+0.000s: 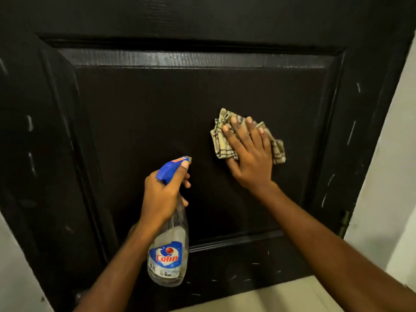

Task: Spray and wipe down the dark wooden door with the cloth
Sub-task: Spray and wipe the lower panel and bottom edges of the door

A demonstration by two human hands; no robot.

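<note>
**A:** Closest to us, the left hand (165, 194) is clenched round the neck of a clear plastic spray bottle with a blue trigger head and a blue "Colin" label (168, 253), with the forefinger stretched up along the nozzle.

**B:** And that nozzle points at the door, while the bottle's body hangs below the fist.

**A:** Further in, the right hand (249, 152) is spread flat with its fingers straight. It's pressing a crumpled beige checked cloth (219, 140) against the wood.

**B:** The cloth sits right of centre on the recessed panel, up and right of the nozzle, and its corners poke out past the fingertips and the little finger.

**A:** The dark, almost black panelled wooden door (146, 104) fills the view. There's a sheen on the upper bevel and pale scratches down both stiles and across the bottom rail.

**B:** At the right edge there's a dull metal hinge (344, 221), then a white wall (394, 154). A pale floor (270, 296) shows below the door.
</note>
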